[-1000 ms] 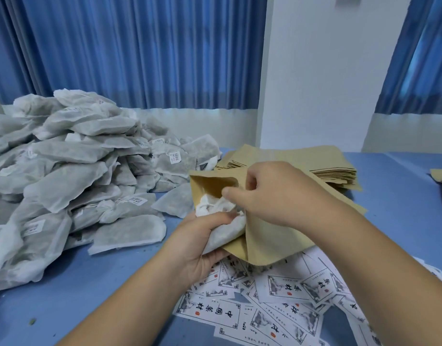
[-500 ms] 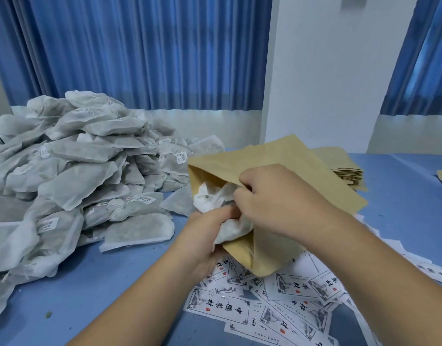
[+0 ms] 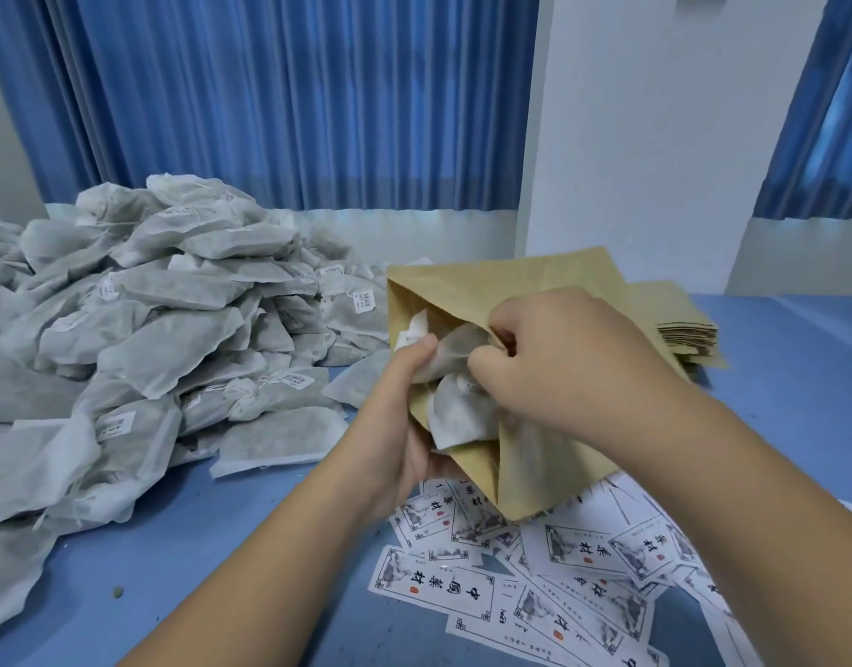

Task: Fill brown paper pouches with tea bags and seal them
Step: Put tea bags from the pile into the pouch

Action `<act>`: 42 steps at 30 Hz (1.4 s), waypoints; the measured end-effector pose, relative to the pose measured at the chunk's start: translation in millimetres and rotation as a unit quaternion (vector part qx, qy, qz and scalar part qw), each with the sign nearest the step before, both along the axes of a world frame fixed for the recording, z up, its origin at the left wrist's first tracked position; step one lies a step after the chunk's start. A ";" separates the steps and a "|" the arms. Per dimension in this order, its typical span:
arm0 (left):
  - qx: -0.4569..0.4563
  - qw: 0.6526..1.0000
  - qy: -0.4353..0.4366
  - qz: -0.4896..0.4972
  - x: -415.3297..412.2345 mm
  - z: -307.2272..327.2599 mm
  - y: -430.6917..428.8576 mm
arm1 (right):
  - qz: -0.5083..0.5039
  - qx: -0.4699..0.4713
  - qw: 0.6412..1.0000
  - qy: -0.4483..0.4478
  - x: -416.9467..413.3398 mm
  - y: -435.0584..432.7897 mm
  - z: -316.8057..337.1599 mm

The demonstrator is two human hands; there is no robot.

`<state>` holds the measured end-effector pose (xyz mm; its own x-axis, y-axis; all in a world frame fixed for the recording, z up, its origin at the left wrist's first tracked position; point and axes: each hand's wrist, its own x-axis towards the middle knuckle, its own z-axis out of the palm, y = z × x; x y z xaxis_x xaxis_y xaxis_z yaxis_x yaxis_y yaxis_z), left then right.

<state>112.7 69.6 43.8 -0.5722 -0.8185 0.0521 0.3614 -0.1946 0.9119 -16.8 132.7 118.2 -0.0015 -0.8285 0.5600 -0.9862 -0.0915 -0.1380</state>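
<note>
A brown paper pouch (image 3: 506,291) is held up above the blue table (image 3: 198,546), its mouth open toward the left. White tea bags (image 3: 457,406) stick halfway out of that mouth. My left hand (image 3: 395,416) grips the tea bags and the pouch's lower edge from below. My right hand (image 3: 559,358) is closed over the pouch's upper edge, fingers curled into the opening against the tea bags. How many bags are inside the pouch is hidden.
A big heap of white tea bags (image 3: 150,339) covers the table's left side. A stack of flat brown pouches (image 3: 684,329) lies behind my right hand. Printed paper labels (image 3: 534,570) are scattered near the front. Blue curtains (image 3: 294,98) hang behind.
The pouch has been lifted and tilted up off the stack. The tea bags have gone deeper into its mouth, and both hands have risen slightly with it.
</note>
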 end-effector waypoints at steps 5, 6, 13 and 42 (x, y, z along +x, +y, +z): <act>-0.012 0.996 -0.066 0.058 -2.3 -4.1 -3.2 | 0.017 0.014 1.000 0.018 0.3 0.1 1.5; -0.009 0.995 -0.070 0.072 -1.9 -5.9 -3.9 | 0.022 0.018 0.999 0.021 2.1 -0.1 0.7; -0.037 0.975 -0.156 0.152 -6.1 -13.6 -1.7 | 0.080 0.055 0.991 0.092 15.6 -1.4 -10.6; -0.105 0.983 -0.150 -0.021 -2.6 -2.0 7.7 | 0.061 -0.039 0.996 0.045 23.5 9.0 5.9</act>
